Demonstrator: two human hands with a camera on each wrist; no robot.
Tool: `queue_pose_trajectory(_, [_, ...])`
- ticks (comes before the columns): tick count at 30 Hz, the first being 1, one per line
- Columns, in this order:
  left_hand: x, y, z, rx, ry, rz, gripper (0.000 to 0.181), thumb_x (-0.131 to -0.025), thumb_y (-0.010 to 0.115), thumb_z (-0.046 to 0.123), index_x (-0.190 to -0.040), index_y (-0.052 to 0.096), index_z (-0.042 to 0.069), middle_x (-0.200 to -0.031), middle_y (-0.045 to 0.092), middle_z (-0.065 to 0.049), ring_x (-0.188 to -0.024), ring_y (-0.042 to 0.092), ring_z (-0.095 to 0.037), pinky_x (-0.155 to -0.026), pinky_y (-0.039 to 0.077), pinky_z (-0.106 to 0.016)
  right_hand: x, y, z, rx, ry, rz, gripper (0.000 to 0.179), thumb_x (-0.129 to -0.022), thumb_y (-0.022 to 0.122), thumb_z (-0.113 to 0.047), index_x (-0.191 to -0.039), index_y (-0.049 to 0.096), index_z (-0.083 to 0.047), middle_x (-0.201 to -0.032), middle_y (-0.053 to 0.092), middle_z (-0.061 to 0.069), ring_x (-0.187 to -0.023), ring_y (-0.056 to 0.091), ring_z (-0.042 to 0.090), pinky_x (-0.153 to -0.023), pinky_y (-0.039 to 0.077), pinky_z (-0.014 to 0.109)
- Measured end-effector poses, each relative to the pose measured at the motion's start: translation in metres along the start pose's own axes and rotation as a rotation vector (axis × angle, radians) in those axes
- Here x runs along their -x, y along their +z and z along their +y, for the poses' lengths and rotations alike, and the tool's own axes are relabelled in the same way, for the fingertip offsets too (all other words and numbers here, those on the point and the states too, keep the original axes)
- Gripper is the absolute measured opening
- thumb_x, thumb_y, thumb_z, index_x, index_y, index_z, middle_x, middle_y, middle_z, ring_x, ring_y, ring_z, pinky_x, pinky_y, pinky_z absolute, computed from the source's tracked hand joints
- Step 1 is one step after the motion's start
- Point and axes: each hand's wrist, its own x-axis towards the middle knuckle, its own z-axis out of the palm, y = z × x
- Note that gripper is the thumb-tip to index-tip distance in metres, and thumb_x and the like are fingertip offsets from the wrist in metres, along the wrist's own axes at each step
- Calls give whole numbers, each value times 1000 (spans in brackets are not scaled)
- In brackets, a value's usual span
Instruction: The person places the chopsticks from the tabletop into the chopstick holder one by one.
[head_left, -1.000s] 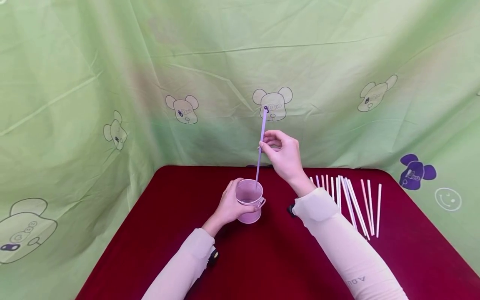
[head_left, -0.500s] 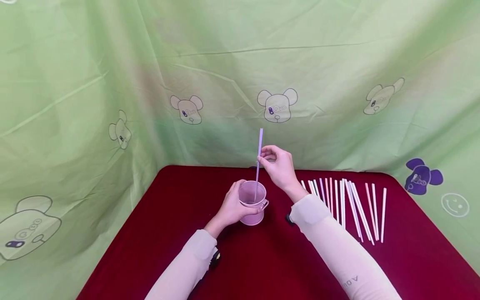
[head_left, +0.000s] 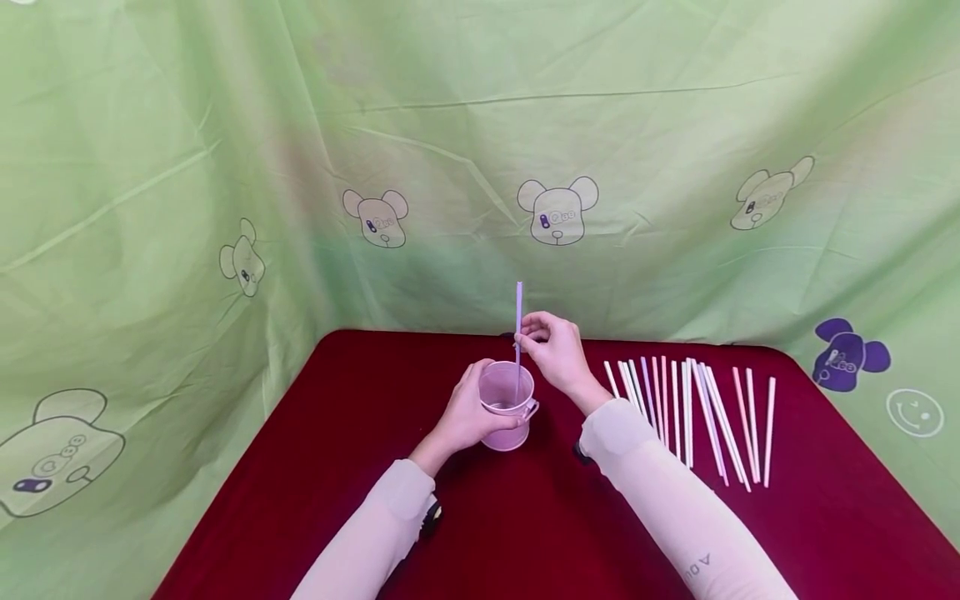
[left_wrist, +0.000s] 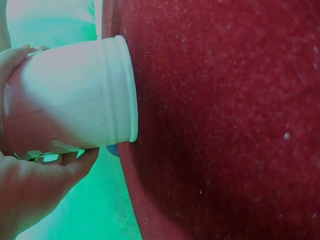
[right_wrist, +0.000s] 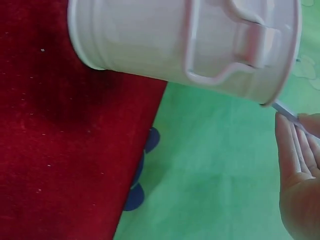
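A small pink bucket (head_left: 504,435) with a side handle stands upright on the red-covered table. My left hand (head_left: 468,411) grips it round the rim from the left, thumb across the near side. Between thumb and fingertips, my right hand (head_left: 557,350) pinches a purple straw-like stick (head_left: 519,304). The stick is nearly upright, its lower end inside the bucket against the far right of the opening. In the right wrist view the bucket's handle (right_wrist: 202,77) hangs on its wall, and the stick (right_wrist: 286,111) passes over the rim to the fingers.
Several similar sticks (head_left: 708,417) in white, pink and purple lie in a loose row on the right of the table (head_left: 360,500). Green cloth (head_left: 450,100) with bear-head prints hangs behind and beside the table.
My right hand has come down with the purple stick, which now reaches deeper into the bucket and stands more upright. The left hand keeps its grip on the bucket.
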Motion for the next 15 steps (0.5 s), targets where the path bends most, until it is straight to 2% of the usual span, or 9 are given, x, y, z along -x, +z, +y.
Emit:
queue_pose_trajectory(3, [0,0,-1,-3,0,1,90,-64,96,18,-140,49,9,-127,57,-11,-116,58,-29,-99,50,-51,2,3,5,5,7,-20,21,-89,74,7,-108,68,13,-96,70,29,-86,73,42,-70,61,26])
queue_pose_trajectory(9, [0,0,-1,-7,3,-6,90,-64,96,17,-141,49,9,-128,56,-11,-116,58,-29,-100,49,-50,4,4,11,66,-4,-44,14,-88,76,4,-101,71,7,-89,73,19,-79,74,30,-68,60,23])
queue_pose_trajectory(15, [0,0,0,-6,3,-8,90,-65,95,16,-141,49,9,-129,56,-12,-117,57,-30,-100,50,-50,6,6,15,98,26,-54,14,-88,77,1,-101,72,4,-88,75,15,-79,74,23,-70,60,24])
